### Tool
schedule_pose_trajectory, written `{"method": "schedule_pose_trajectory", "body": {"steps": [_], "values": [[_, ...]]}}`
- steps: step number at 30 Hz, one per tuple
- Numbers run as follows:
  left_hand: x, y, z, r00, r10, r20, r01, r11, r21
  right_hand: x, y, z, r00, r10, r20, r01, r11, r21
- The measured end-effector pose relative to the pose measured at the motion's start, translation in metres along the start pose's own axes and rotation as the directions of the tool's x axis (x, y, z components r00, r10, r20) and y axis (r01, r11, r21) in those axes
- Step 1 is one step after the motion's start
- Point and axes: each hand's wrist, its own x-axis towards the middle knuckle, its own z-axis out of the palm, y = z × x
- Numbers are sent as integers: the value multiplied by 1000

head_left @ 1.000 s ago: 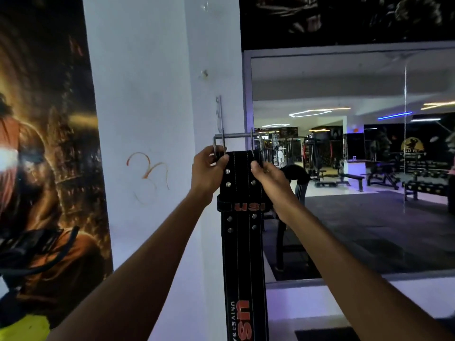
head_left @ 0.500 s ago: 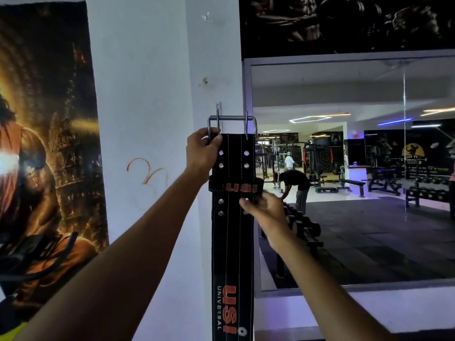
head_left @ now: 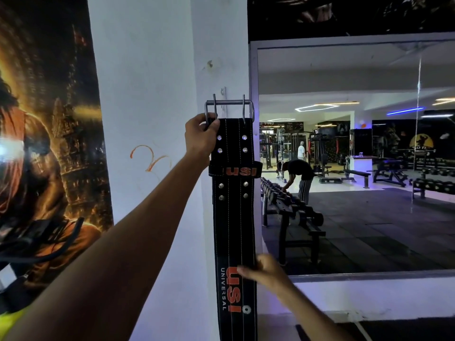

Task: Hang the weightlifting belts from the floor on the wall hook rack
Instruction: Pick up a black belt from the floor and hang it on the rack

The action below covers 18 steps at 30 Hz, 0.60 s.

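Belt (head_left: 234,217), black with orange USI lettering, hangs straight down the white pillar (head_left: 152,94) beside the mirror (head_left: 357,156), and I hold it at both ends. My left hand (head_left: 200,137) is closed around its top corner and the steel buckle (head_left: 229,108), level with the wall hook (head_left: 223,94). My right hand (head_left: 267,268) pinches the belt's right edge lower down, by the large logo.

Left hand (head_left: 200,137) grips belt (head_left: 234,217) buckle (head_left: 229,112); right hand (head_left: 267,270) lower.
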Motion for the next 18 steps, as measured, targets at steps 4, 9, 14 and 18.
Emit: {"method": "schedule_pose_trajectory", "body": {"steps": [4,9,14,18], "values": [[0,-1,-1,1000,-10,-3,10,1000,-4,28,-87,-29,975,-168,-144,187,974,129],[2,7,5,1000,16,16,-16,999,-35,45,-97,-36,968,-171,-183,201,967,156],[1,-1,2,1000,3,13,-2,1000,-30,11,1,-2,1000,-11,-10,12,998,68],[-1,-16,-2,1000,-29,-2,29,999,-13,4,27,-2,996,39,75,-38,999,-11]]}}
